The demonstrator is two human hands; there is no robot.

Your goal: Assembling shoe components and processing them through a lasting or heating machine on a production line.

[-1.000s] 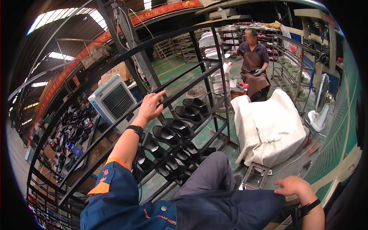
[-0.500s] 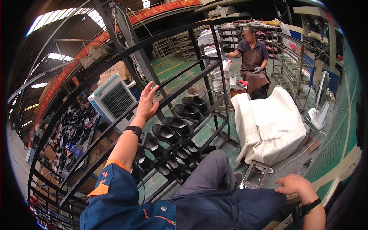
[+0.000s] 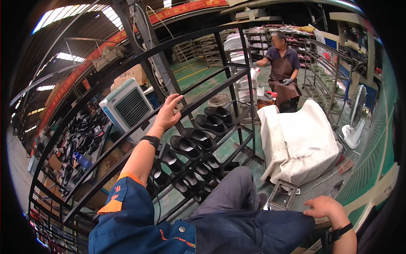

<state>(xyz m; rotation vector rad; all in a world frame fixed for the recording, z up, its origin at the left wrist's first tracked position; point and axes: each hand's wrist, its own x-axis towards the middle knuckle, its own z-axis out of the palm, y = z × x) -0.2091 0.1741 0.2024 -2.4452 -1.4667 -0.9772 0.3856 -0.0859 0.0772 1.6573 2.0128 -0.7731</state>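
My left hand (image 3: 168,113) reaches out to a black metal rack (image 3: 203,96), beside its upper rail. Its fingers are apart and slightly bent, with nothing between them; whether they touch the rail I cannot tell. Below it, several black slip-on shoes (image 3: 186,147) stand in pairs on the rack's lower tiers. My right hand (image 3: 325,208) hovers at or rests by my thigh under a navy apron (image 3: 258,226), its fingers loosely bent, thumb and index apart, holding nothing. Each wrist wears a dark band.
A white cloth (image 3: 300,137) drapes a bulky thing ahead. Beyond it a person in a brown apron (image 3: 284,80) sits near stacked white sheets. A white fan (image 3: 354,118) stands at right, by a green perforated panel (image 3: 368,178). An air cooler (image 3: 127,108) and heaped shoes (image 3: 84,137) lie left.
The view has shifted slightly, so the scene sits a little further right and lower. My left hand stays by the rail, its fingers a bit more bent. My right hand stays put.
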